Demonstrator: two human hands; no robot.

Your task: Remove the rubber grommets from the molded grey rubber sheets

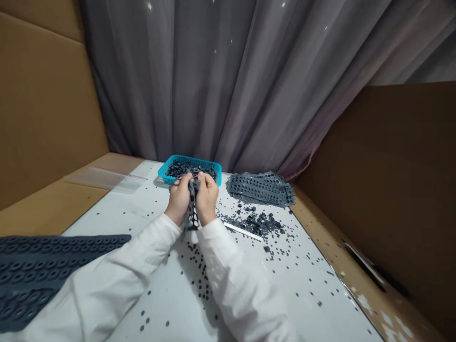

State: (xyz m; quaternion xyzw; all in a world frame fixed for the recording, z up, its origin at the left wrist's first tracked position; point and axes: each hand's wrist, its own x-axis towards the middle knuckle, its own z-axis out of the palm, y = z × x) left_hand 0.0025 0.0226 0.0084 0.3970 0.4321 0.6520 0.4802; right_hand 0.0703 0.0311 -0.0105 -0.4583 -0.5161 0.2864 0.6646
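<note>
My left hand (pixel 179 198) and my right hand (pixel 206 197) are side by side over the white table, fingers closed on one dark grey rubber sheet with holes (pixel 192 204). The sheet is bunched between them, and its lower end hangs toward the tabletop. Just behind the hands stands a blue plastic basket (pixel 218 175) with many small black pieces in it. Both thumbs point away from me; the other fingers are partly hidden. Below the sheet, small black discs (pixel 203 285) lie scattered on the white surface.
Perforated grey sheets (pixel 260 187) are stacked at the back right. Loose black bits (pixel 261 223) lie in front of them, beside a white stick (pixel 244 231). Larger sheets with rows of rings (pixel 39 266) lie at left, near a clear plastic bag (pixel 107 179). Cardboard walls (pixel 384 180) flank the table.
</note>
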